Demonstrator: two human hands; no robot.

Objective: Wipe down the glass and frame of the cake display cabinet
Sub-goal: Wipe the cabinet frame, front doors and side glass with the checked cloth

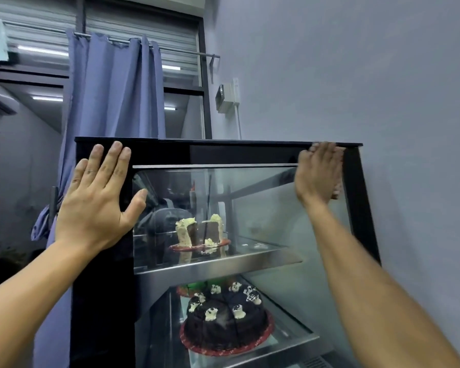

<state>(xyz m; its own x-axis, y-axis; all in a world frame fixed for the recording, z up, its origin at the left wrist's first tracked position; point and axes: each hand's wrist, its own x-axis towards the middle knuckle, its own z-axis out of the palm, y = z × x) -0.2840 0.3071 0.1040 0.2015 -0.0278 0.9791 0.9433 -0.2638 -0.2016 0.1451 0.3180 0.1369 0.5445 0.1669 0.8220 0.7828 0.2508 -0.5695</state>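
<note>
Fingers (109,166) spread, left hand (96,205) flat on cabinet frame (223,152) (right hand (318,173) blurred, unclear).

Blue curtain (112,88) on a rail, wall switch box (225,98) beside it.

Left grip (96,197) flat; right grip (318,173) blurred, seemingly flat.

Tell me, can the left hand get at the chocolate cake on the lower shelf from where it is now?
Probably not. The left hand lies flat on the cabinet's black frame, and the chocolate cake sits behind the glass. No opening shows on this side, so the pane seems to block the way.
</note>
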